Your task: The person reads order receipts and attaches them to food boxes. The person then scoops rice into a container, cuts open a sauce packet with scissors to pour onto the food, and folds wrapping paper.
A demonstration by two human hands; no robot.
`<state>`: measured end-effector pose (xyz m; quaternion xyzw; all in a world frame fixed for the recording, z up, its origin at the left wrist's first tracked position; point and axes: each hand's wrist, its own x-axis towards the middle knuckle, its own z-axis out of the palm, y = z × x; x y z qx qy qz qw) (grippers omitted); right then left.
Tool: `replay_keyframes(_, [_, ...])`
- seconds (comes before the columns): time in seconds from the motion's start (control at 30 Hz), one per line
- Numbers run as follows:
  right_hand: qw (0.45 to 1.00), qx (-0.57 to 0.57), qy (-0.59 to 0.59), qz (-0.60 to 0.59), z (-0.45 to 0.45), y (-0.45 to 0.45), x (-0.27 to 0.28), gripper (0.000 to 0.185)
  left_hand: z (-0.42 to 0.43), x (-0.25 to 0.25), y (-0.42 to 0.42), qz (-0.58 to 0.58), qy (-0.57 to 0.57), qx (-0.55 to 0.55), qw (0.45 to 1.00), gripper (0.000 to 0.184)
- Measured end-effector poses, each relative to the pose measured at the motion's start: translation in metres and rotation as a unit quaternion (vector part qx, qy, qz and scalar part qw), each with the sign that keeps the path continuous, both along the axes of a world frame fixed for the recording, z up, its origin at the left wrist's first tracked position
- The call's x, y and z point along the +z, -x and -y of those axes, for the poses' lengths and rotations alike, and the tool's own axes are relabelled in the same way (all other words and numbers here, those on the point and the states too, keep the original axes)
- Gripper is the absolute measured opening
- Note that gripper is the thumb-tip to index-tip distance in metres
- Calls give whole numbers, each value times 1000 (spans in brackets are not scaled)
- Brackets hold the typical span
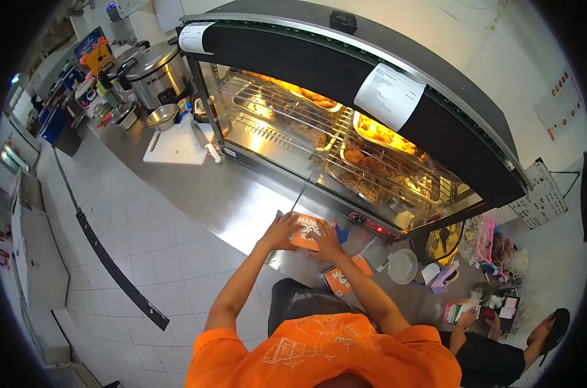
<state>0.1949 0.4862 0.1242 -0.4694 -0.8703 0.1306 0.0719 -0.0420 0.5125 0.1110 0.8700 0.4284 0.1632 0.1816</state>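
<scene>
Side by side, spreading left hand (282, 233) and right hand (326, 244) over an orange box (305, 226) just before the warming cabinet (287, 64), with interior hidden. Seeing metal trays (355, 124) of browned food (385, 133) inside the cabinet; farther out, a translucent round container (403, 266) before its right end, a steel bowl (163, 116) and rice cooker (156, 77) to its left.

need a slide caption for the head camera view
Left hand and right hand on an orange box at a steel counter, before a lit food cabinet.

orange box (306, 238), white lettering (310, 225); orange shirt (326, 346)
</scene>
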Motion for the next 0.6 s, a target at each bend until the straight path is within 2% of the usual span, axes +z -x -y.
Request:
replay_keyframes(0.03, [1000,3,15,15,-6,-2,-9,64,-6,-7,4,-29,39,-28,998,92])
replay_keyframes(0.17, [997,-1,80,14,-20,-10,4,70,-18,13,3,-98,46,-36,993,94])
replay_keyframes(0.27, [996,-39,76,16,-23,-15,11,74,-27,18,-1,-87,-21,-68,994,84])
replay_keyframes(0.33, [999,-16,39,15,-29,-19,13,71,-35,16,-4,-35,16,-80,996,78])
replay_keyframes(0.4, [1000,7,3,14,-35,-22,24,68,-47,18,-3,-43,48,-80,995,71])
replay_keyframes(0.47, [990,16,92,-104,-42,-28,41,53,-61,31,-4,-95,252,-65,961,63])
replay_keyframes(0.5, [990,14,91,-104,-42,-29,40,53,-57,47,-6,-104,270,-51,956,57])
replay_keyframes(0.53, [988,-11,128,-92,-42,-30,40,47,-52,44,-7,-105,269,-54,956,57])
replay_keyframes(0.6, [983,-41,159,-79,-41,-33,37,41,-36,43,-11,-59,44,-131,989,56])
